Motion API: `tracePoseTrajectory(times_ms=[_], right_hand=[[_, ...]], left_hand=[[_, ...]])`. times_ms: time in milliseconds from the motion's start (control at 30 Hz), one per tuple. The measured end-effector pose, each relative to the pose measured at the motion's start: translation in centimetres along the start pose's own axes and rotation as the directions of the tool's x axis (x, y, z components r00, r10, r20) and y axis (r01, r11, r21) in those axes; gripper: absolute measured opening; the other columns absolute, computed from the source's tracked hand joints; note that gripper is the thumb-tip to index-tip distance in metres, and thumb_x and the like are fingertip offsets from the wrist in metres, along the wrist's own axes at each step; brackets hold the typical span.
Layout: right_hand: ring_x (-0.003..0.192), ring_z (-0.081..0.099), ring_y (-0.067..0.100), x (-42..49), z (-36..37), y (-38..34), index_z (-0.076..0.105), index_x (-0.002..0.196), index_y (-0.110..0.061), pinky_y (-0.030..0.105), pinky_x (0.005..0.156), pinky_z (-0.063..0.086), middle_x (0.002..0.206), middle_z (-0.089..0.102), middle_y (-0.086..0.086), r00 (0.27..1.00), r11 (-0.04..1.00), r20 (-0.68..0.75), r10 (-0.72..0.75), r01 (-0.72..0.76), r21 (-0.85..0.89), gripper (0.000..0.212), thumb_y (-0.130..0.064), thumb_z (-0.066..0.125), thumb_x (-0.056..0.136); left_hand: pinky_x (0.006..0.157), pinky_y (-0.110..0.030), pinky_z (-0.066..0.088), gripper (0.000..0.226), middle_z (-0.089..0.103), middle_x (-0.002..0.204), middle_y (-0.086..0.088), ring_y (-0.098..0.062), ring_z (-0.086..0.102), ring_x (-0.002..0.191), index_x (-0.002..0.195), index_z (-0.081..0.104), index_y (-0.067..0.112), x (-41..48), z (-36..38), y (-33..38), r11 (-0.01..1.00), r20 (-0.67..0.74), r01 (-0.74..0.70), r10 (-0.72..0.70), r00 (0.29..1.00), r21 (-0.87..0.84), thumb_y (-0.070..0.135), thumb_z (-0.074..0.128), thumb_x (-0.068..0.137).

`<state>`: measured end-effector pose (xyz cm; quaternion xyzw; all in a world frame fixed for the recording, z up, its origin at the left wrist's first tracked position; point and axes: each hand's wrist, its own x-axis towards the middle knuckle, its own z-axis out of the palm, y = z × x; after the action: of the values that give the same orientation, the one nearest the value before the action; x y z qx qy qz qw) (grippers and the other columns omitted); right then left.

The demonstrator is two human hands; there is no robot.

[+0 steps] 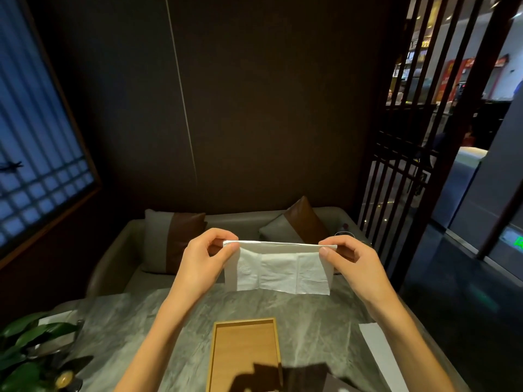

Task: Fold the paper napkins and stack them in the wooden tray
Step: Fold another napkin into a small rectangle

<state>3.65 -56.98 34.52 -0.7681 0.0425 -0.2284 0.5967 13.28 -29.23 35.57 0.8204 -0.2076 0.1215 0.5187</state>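
A white paper napkin (280,268) hangs in the air above the far part of the table, folded over along its top edge. My left hand (205,257) pinches its upper left corner and my right hand (352,258) pinches its upper right corner, holding the fold stretched between them. The wooden tray (211,360) lies on the table below and nearer to me, between my forearms, with nothing visible inside it; a shadow covers its near end.
The grey marble table (135,321) carries a leafy plant (25,349) at the left corner and a white paper strip (380,355) at the right. Beyond it stands a sofa with two cushions (172,240). A slatted wooden screen (402,176) stands to the right.
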Motion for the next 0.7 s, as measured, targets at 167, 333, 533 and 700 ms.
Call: tracePoseTrajectory(times_ms=[167,333,533,700], right_hand=[[0.094,0.069,-0.001,-0.1,0.3,-0.1,0.074,0.097,-0.031,0.024,0.076,0.060,0.097,0.074,-0.019,1.000,1.000,-0.004,0.004,-0.004,-0.017,0.011,-0.023,0.072,0.089],[0.108,0.059,-0.001,0.0,1.4,-1.0,0.074,0.092,-0.036,0.016,0.082,0.049,0.107,0.068,-0.018,0.992,0.966,0.001,-0.128,0.125,-0.224,0.012,-0.025,0.069,0.091],[0.110,0.058,0.009,1.1,3.3,-4.9,0.076,0.098,-0.029,0.038,0.102,0.043,0.107,0.072,-0.014,0.904,0.723,0.348,-0.248,0.412,-0.554,0.012,-0.027,0.065,0.094],[0.107,0.058,0.000,2.2,3.6,-5.7,0.070,0.115,-0.035,0.023,0.093,0.047,0.113,0.070,-0.015,0.837,0.696,0.529,-0.138,0.462,-0.550,0.022,-0.031,0.061,0.096]], left_hand=[[0.067,-0.017,0.056,0.027,0.068,0.087,0.022,0.007,0.065,0.087,0.083,0.061,0.046,-0.3,0.2,-0.4,0.996,-0.066,0.000,0.006,0.998,0.087,0.023,0.067,0.096],[0.081,-0.026,0.043,0.006,0.055,0.111,0.005,-0.014,0.052,0.103,0.099,0.062,0.028,-1.2,0.9,-0.9,0.913,-0.120,0.026,0.025,0.992,0.407,0.023,0.058,0.100],[0.105,-0.028,0.041,0.048,0.052,0.129,0.022,0.005,0.045,0.120,0.132,0.054,0.036,-2.3,3.7,1.5,0.975,0.376,-0.065,-0.020,0.927,0.215,0.056,0.061,0.090],[0.067,-0.043,0.044,0.034,0.064,0.082,-0.003,-0.021,0.054,0.069,0.104,0.070,0.006,-3.0,5.8,2.1,0.990,0.524,0.078,-0.007,0.851,-0.114,0.037,0.057,0.100]])
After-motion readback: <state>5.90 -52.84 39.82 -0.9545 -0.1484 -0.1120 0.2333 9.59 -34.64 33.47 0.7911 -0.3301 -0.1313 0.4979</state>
